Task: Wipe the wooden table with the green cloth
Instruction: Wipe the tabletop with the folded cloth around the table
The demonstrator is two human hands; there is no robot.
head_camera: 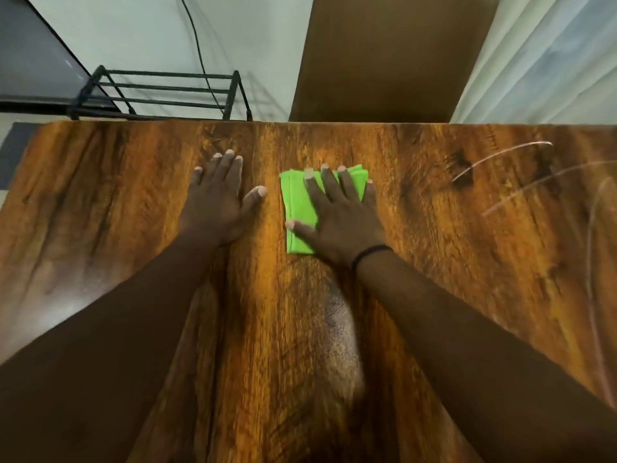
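On the brown grained wooden table [434,228], near its far edge, lies the folded bright green cloth [297,202]; the right hand [337,212] presses it with flat, spread fingers. Left of the cloth, the left hand [217,198] rests flat, fingers straight, holding nothing.

It looked like a room in a home: a dark-grained wooden table [434,228], a brown high-backed chair [394,55] at its far edge, a black metal tiered rack [160,91] against the pale wall, and sheer white curtains [551,55] beyond the far right corner.
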